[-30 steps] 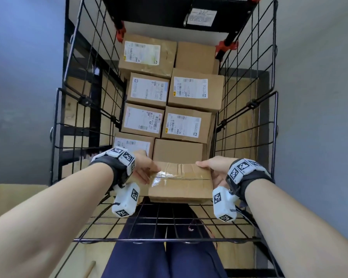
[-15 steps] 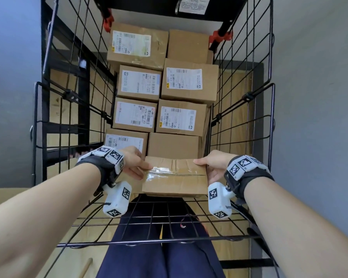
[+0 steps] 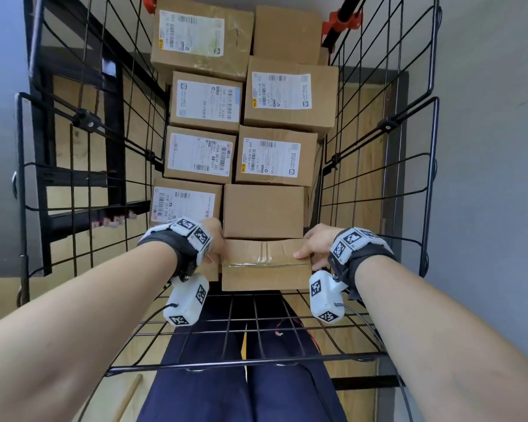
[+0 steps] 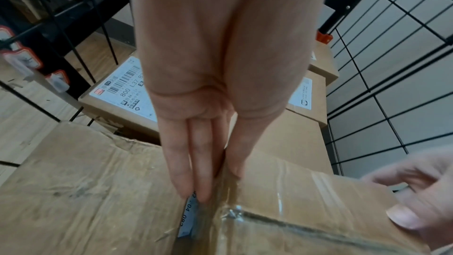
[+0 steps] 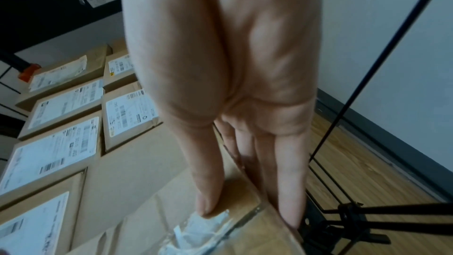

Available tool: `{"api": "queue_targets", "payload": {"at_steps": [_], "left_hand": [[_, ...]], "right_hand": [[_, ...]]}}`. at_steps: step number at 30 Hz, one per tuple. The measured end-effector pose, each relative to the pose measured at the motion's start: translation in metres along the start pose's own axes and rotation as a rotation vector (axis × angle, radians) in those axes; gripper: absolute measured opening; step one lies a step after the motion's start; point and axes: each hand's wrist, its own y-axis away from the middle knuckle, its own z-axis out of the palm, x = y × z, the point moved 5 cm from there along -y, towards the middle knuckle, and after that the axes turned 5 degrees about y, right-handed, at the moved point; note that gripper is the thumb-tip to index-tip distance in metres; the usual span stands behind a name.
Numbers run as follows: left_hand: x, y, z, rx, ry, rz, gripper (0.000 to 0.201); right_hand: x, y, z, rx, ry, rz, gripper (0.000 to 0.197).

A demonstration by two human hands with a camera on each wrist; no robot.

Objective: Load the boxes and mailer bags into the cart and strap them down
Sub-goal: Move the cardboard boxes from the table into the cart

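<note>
A plain taped cardboard box is held between my hands at the near end of the black wire cart. It sits close against a plain box in the stack. My left hand grips its left edge. In the left wrist view the thumb lies on the top of the box and the straight fingers run down its side, beside a neighbouring box. My right hand grips the right edge, thumb on top of the box and fingers down the side.
Several labelled boxes fill the cart in two rows. Orange clamps sit on the far frame. A wire panel lies flat over my navy trousers. Black shelving stands at the left. Grey walls and wood floor surround the cart.
Both hands and the box have shifted slightly further into the cart, up against the plain box. The grip on the box looks the same.
</note>
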Motion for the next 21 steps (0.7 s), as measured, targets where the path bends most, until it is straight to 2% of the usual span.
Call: {"api": "queue_targets", "payload": {"at_steps": [2,6,11,15,18,21], "left_hand": [[-0.001,-0.008,-0.002,0.049,-0.036,0.024,0.024],[-0.006,-0.017,-0.003,0.063,-0.076,0.029,0.037],[-0.005,-0.021,-0.003,0.081,-0.132,0.078,0.038],[0.001,-0.012,-0.007,0.110,-0.148,0.121,0.037],[0.014,0.008,-0.017,0.161,-0.142,0.166,0.033],[0.027,0.034,-0.031,0.228,-0.152,0.212,0.032]], "right_hand": [[0.000,-0.004,0.005,-0.002,0.002,0.002,0.067],[-0.002,-0.023,0.009,0.072,0.027,-0.041,0.050],[-0.005,-0.030,0.013,0.084,0.054,0.001,0.057],[-0.004,-0.020,0.005,0.115,0.032,-0.009,0.057],[-0.008,0.003,-0.007,0.164,0.026,-0.038,0.062],[-0.016,0.032,-0.023,0.222,0.000,-0.089,0.058]]}}
